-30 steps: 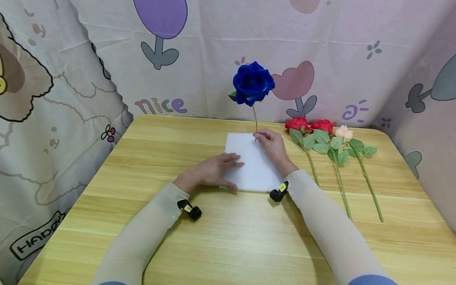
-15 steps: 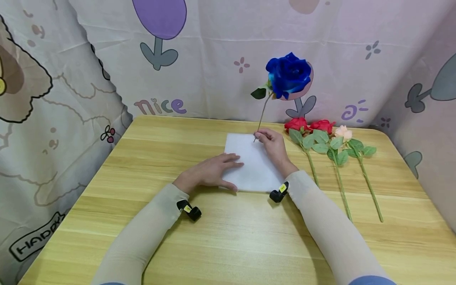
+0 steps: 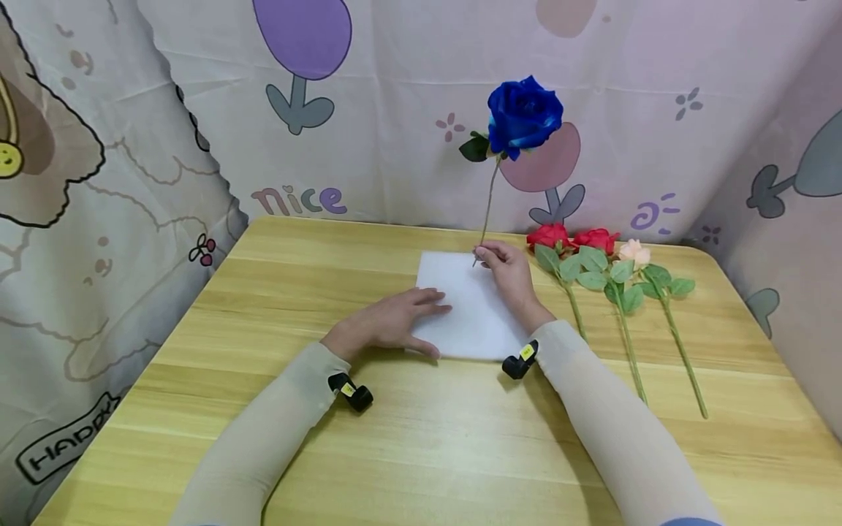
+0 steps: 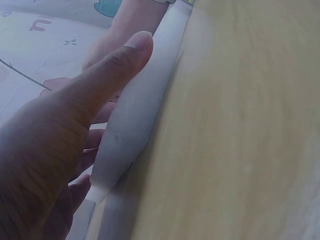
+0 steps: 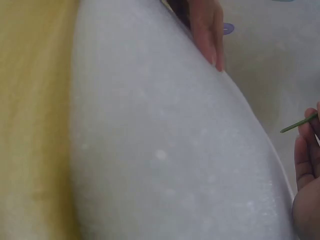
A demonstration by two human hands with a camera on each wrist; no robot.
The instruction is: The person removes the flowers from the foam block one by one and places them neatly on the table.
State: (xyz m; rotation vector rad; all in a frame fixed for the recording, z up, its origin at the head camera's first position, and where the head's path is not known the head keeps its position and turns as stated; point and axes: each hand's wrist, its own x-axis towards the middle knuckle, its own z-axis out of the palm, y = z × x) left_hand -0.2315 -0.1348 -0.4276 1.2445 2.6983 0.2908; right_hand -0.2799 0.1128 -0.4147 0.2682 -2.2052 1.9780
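Observation:
A blue rose (image 3: 525, 117) with a dark green leaf stands nearly upright over the far part of a white foam block (image 3: 463, 321). My right hand (image 3: 511, 277) pinches its thin stem close to the lower end. In the right wrist view the stem's green tip (image 5: 295, 125) pokes out past the fingers and stays apart from the foam. Fingers spread, my left hand (image 3: 401, 319) rests against the left side of the block. The left wrist view shows its thumb (image 4: 135, 50) extended along the block's near edge.
Two red roses (image 3: 595, 239) and a pale pink rose (image 3: 634, 253) lie to the right of the block, stems toward the front. The wooden table (image 3: 395, 446) ends at a printed cloth backdrop (image 3: 395, 109) behind.
The blue rose has swung from left to right and then stood up more steeply in my right hand. My left hand keeps its place on the foam block.

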